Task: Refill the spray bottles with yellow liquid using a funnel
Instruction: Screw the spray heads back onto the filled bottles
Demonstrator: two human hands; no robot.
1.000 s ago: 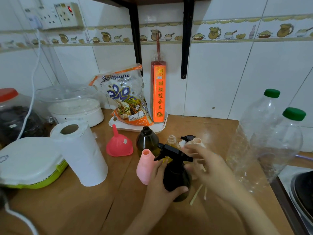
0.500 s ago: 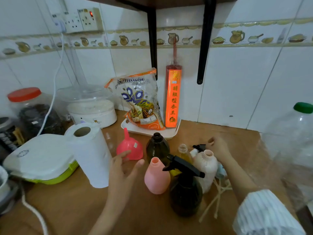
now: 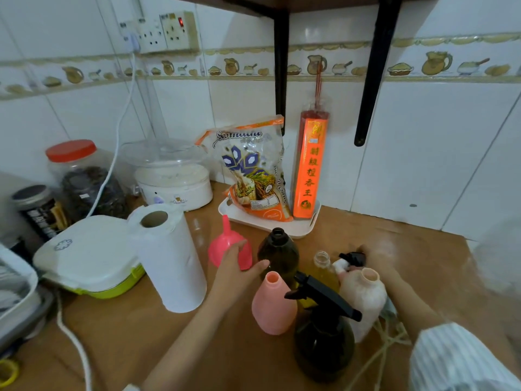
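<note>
As the left hand [image 3: 235, 266] curls its fingers on the upturned pink funnel [image 3: 225, 246], a light, stiff, smooth plastic part best held by its cone wall, the uncapped brown bottle [image 3: 277, 253] stands just right of that grip. Nearer the camera stand the pink bottle [image 3: 273, 306], the black trigger sprayer [image 3: 324, 328] and the cream bottle [image 3: 363, 300]. The right hand [image 3: 376, 256], blurred, rests by a loose spray head [image 3: 351, 259]; its grip cannot be told. Varnished wooden counter [image 3: 408, 249], tiled wall behind.
</note>
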